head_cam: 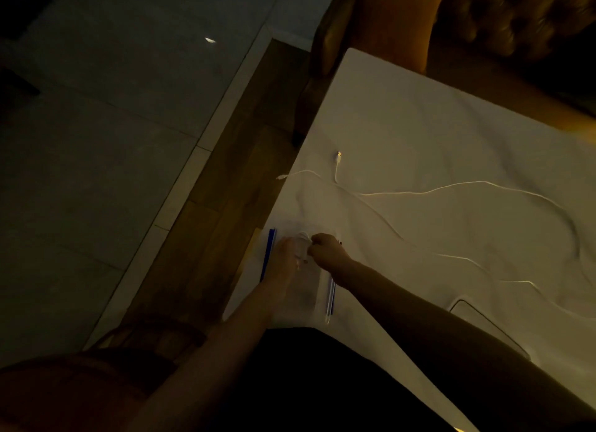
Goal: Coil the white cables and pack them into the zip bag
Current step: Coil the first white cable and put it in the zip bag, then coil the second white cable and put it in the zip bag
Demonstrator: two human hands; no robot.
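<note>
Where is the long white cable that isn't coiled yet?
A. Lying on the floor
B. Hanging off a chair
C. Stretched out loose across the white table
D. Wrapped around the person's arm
C: the loose cable trails across the white table, beyond both hands at the zip bag.

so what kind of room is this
Probably a dim bedroom or living room at home: a white sheet-covered surface like a bed, a tiled floor, and a brown upholstered chair beside it.

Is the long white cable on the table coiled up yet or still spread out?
Spread out. The long white cable trails loosely across the white table, its USB plug lying free, beyond both hands.
</note>
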